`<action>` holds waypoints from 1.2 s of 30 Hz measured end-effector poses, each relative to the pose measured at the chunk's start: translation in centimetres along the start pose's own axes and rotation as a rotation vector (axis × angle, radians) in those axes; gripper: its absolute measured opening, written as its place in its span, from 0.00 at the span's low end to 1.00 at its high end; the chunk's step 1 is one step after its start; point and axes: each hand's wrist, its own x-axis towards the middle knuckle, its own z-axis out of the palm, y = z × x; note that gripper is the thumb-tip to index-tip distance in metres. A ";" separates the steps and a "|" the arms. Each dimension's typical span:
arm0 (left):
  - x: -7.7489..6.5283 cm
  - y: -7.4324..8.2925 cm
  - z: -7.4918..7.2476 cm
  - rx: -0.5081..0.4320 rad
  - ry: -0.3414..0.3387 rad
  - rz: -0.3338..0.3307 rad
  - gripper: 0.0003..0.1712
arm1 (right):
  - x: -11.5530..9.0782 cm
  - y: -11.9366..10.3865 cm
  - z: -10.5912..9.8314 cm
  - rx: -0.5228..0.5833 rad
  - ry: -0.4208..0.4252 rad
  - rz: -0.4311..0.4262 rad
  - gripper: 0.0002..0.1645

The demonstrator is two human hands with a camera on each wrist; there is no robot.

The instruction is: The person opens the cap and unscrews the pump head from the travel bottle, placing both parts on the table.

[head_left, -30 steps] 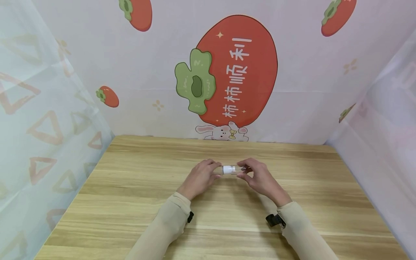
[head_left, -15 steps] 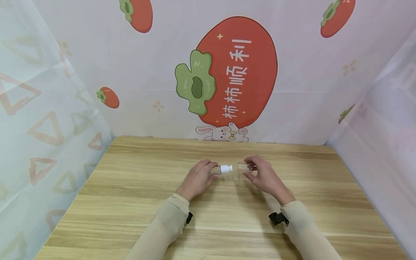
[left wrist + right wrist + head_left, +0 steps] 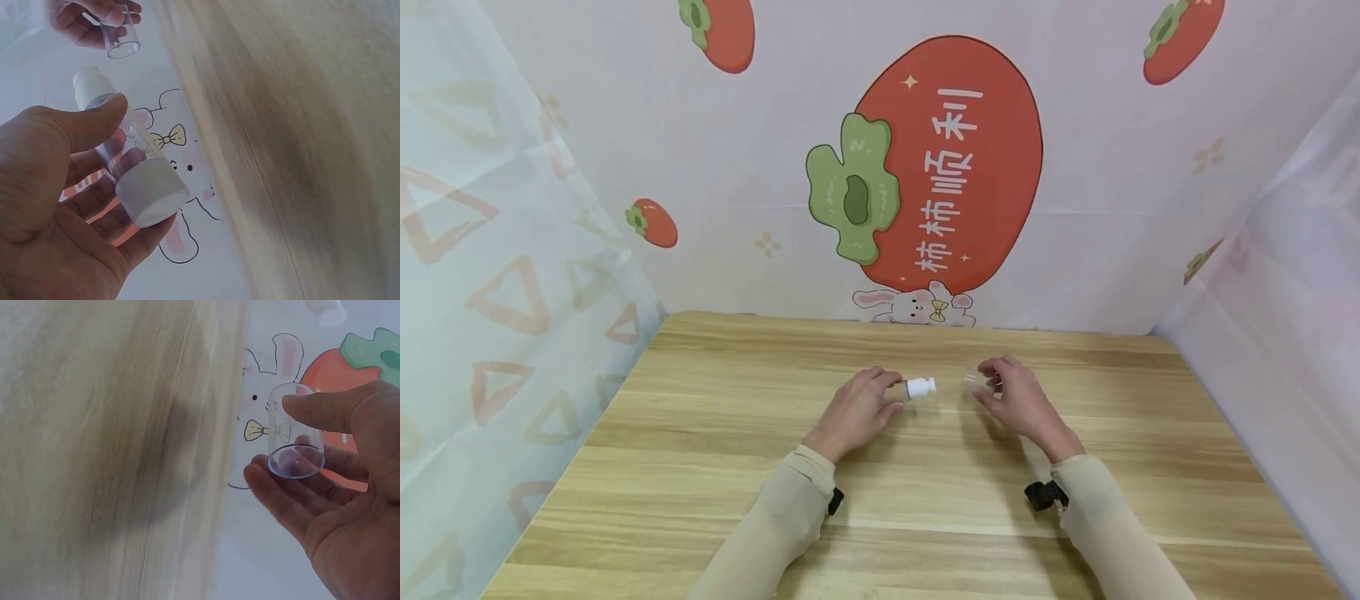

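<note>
A clear pump bottle (image 3: pixel 134 153) with a white pump head (image 3: pixel 921 387) and white base (image 3: pixel 152 192) is held in my left hand (image 3: pixel 857 411). It lies tilted on its side, pump end toward the right hand; the thumb presses its clear body while the fingers curl beneath. My right hand (image 3: pixel 1021 403) grips a clear cap (image 3: pixel 297 434) between thumb and fingers, the cap's open rim showing in the left wrist view. A gap separates the cap from the pump head. Both hands are over the far middle of the wooden table (image 3: pixel 917 500).
Behind the table stands a pale backdrop printed with a big red persimmon (image 3: pixel 970 167) and a rabbit (image 3: pixel 917 307). Pale printed cloth (image 3: pixel 512 292) closes off the left side, and another pale sheet (image 3: pixel 1285 350) the right. Each wrist carries a black strap (image 3: pixel 1045 496).
The cap has come off the pump head and moved right with my right hand, exposing the white pump. My left hand with the bottle has shifted slightly left.
</note>
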 end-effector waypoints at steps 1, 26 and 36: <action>0.0 0.0 0.0 -0.002 0.001 -0.002 0.21 | 0.1 0.1 0.0 -0.010 0.001 0.002 0.21; 0.0 0.3 -0.3 -0.063 0.012 0.013 0.21 | 0.6 1.7 -0.1 -0.103 -0.015 0.161 0.22; -0.1 0.2 -0.2 -0.069 0.019 0.021 0.21 | 0.6 1.8 -0.1 -0.093 -0.007 0.158 0.22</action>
